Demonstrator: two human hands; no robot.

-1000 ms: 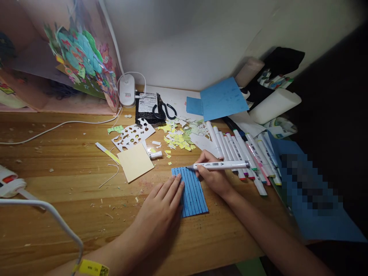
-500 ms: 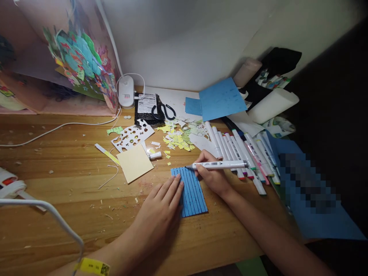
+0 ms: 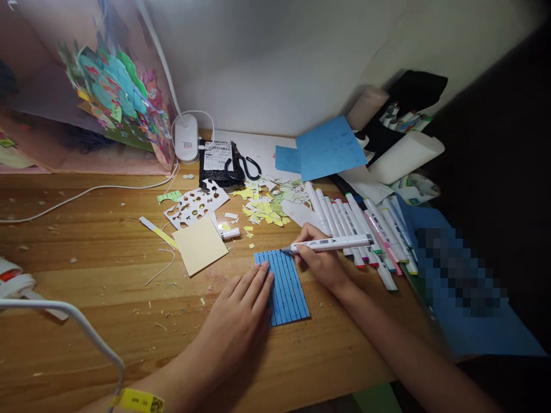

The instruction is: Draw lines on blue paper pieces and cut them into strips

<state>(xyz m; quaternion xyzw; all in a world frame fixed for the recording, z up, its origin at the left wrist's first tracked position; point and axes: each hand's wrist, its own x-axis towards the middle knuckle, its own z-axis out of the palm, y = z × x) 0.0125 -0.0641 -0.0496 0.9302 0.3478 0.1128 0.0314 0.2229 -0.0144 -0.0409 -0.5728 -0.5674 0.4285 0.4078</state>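
Observation:
A small blue card point(image 3: 290, 292) lies on the wooden table, with dark lines running down its length and short dark marks along its top edge. My left hand point(image 3: 239, 304) is flat, its fingers stretched over the card's left side. In my right hand point(image 3: 321, 261) is a white marker point(image 3: 331, 243) with a dark grey end, held almost level. The marker's tip is at the top edge of the card, right of its middle. To the left lie a cream square of paper point(image 3: 200, 245) and a white marker cap point(image 3: 231, 233), partly beside the paper.
Several markers point(image 3: 350, 221) lie in a row to the right. Behind the card are yellow paper scraps point(image 3: 267, 209), scissors point(image 3: 247, 166) and blue sheets point(image 3: 329, 149). A white cable point(image 3: 81, 318) arches over the lower left. A decorated pink box point(image 3: 161, 155) stands at the back left.
The marker's tip has shifted slightly right along the card's top edge, and the marker tilts a little more. My left hand stays on the card. The whole view has shifted slightly.

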